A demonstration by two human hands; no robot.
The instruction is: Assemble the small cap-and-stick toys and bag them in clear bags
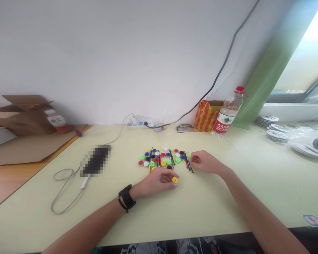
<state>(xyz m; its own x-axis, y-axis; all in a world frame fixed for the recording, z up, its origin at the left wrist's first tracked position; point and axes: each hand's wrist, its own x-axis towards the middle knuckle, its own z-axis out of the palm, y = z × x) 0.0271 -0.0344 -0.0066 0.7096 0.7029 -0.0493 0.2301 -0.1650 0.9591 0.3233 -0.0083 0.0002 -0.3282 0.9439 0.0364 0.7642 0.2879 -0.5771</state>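
My left hand (pixel 159 181), with a black band on its wrist, pinches a small yellow disc with a raised centre (pixel 175 180) between thumb and fingertips, just in front of a group of coloured discs (pixel 163 155). These are red, blue, green, white, black and yellow, with thin coloured sticks between their clusters. My right hand (pixel 204 162) rests on the table with fingers curled together, beside a small bundle of thin sticks (pixel 189 164) at the group's right end. Whatever its fingertips pinch is hidden. The left hand covers the nearest discs.
A power strip (pixel 140 122) lies by the wall. Behind right are a striped bag (pixel 205 116), a large water bottle (pixel 224 118) and glasses (pixel 184 127). A blurred dark device (pixel 96 160) with a cable (pixel 60 213) lies left. Stacked white discs (pixel 277 135) stand far right, a cardboard box (pixel 29 116) far left.
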